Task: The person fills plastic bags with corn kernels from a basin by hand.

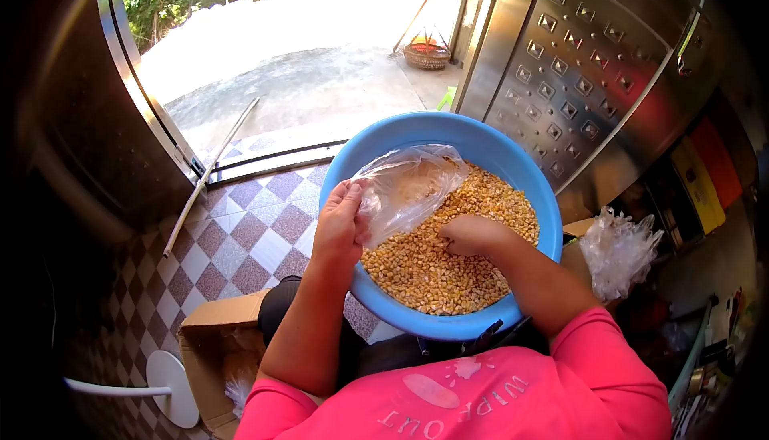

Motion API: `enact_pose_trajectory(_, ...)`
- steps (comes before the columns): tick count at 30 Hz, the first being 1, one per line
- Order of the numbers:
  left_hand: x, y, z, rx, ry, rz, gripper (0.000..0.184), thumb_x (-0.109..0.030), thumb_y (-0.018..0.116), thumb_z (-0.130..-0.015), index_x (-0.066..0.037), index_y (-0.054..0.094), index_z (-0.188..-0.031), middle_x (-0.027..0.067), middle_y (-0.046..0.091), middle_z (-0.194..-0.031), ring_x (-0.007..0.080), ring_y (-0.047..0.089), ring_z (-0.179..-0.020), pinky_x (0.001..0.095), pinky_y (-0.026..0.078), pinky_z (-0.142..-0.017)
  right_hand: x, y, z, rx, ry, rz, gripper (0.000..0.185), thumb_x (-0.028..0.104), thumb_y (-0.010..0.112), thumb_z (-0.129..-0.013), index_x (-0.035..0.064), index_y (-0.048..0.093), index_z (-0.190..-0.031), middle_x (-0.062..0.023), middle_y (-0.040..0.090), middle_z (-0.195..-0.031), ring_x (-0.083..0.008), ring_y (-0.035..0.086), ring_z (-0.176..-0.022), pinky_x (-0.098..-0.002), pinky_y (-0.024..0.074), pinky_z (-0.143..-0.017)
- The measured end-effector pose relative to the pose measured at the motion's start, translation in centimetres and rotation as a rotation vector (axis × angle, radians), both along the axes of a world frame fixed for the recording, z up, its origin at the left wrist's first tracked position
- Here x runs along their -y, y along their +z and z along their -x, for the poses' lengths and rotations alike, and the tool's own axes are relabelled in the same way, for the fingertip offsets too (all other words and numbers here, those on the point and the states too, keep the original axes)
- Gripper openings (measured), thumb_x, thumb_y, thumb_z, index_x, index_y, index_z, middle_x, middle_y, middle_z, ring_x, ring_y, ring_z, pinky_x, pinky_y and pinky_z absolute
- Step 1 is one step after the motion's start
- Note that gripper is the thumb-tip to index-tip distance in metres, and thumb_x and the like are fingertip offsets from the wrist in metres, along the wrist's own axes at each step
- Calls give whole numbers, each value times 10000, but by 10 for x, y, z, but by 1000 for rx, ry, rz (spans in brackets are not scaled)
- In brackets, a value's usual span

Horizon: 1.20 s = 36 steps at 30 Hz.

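Note:
A clear plastic bag point(404, 187) is pinched at its left edge by my left hand point(340, 220), whose fingers are closed on it. The bag lies spread over the left part of a blue basin point(448, 328). Loose yellow corn kernels point(432, 288) fill the basin's bottom. My right hand point(473, 236) reaches into the corn from the right, fingers curled down among the kernels. Its fingertips are partly buried, just right of the bag.
An open cardboard box point(220, 320) stands left of my legs, near a white round base point(172, 388). Crumpled clear bags point(617, 252) sit right of the basin. A stick point(212, 175) leans across the doorway sill. Outside is a wicker basket point(426, 55); a metal door point(569, 79) stands at right.

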<state>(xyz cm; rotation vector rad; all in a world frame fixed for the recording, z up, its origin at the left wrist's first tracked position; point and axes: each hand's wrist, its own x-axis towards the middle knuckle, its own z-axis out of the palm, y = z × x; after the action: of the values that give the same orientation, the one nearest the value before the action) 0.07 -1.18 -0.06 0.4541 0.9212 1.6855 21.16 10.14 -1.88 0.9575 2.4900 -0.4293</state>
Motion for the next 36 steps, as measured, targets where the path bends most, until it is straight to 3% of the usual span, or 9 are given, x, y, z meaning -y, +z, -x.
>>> enact_pose_trajectory(5, 3, 3, -3, -34, -72, 22, 128, -207, 477, -948, -119, 560, -989, -68, 386, -599, 28, 269, -413, 205, 208, -358, 6, -20, 7, -49, 193, 180, 198, 141, 608, -750, 85, 662, -932, -143, 651, -825, -300, 630, -759, -404, 496, -668)
enact_pose_trajectory(8, 1, 3, -2, -82, -111, 37, 129, -221, 480, -947, -127, 556, -994, -59, 406, -609, 30, 276, -420, 202, 215, -370, 1, -9, 3, -107, 168, 362, 191, 143, 621, -769, 78, 660, -945, -93, 644, -760, -209, 618, -655, -346, 487, -575)
enact_pose_trajectory(11, 1, 0, -2, -103, -131, 46, 133, -233, 481, -947, -129, 550, -994, -52, 414, -616, 30, 285, -429, 199, 220, -378, -6, 25, -4, -270, -132, 718, 165, 120, 605, -803, 52, 650, -946, -49, 626, -740, -117, 561, -560, -267, 457, -498)
enact_pose_trajectory(13, 1, -2, -2, -115, -135, 54, 136, -236, 480, -948, -127, 547, -994, -49, 414, -619, 29, 288, -434, 199, 223, -380, -12, 31, -7, -641, -310, 967, 160, 97, 577, -838, 31, 630, -974, -38, 615, -759, -74, 517, -512, -214, 428, -462)
enact_pose_trajectory(18, -1, -4, -1, -94, -207, 51, 149, -240, 476, -951, -114, 525, -1013, -47, 420, -631, 29, 297, -441, 194, 230, -378, -7, 24, 20, -1090, -550, 969, 195, 84, 547, -879, 43, 584, -1067, -54, 613, -868, -77, 549, -582, -224, 480, -513)
enact_pose_trajectory(22, -4, -10, 1, -67, -227, 58, 211, -250, 482, -948, -85, 493, -1079, -42, 422, -637, 28, 284, -418, 209, 229, -375, -1, 18, 38, -1021, -304, 702, 365, 23, 535, -856, 31, 526, -1221, -98, 586, -1110, -154, 563, -1014, -272, 472, -848)
enact_pose_trajectory(32, 0, -3, -1, -80, -222, 74, 150, -213, 480, -946, -101, 504, -1043, -43, 423, -676, 28, 313, -455, 193, 265, -382, -6, -18, 36, -1069, -165, 460, 250, 36, 544, -848, 38, 631, -1082, -93, 645, -1019, -158, 594, -966, -280, 461, -838)
enact_pose_trajectory(34, -1, -4, 0, -85, -224, 76, 145, -208, 482, -944, -104, 502, -1044, -43, 419, -676, 30, 311, -455, 196, 269, -386, -6, -16, 33, -545, 106, 2, 233, 46, 570, -822, 64, 655, -1037, -107, 660, -967, -184, 625, -879, -291, 480, -793)
enact_pose_trajectory(36, -2, -7, 1, -87, -219, 61, 134, -196, 480, -940, -114, 498, -1045, -42, 412, -678, 33, 306, -454, 201, 275, -392, -15, -21, 25, -494, 49, 33, 239, 43, 569, -810, 78, 662, -1027, -114, 662, -939, -200, 628, -838, -301, 485, -765)
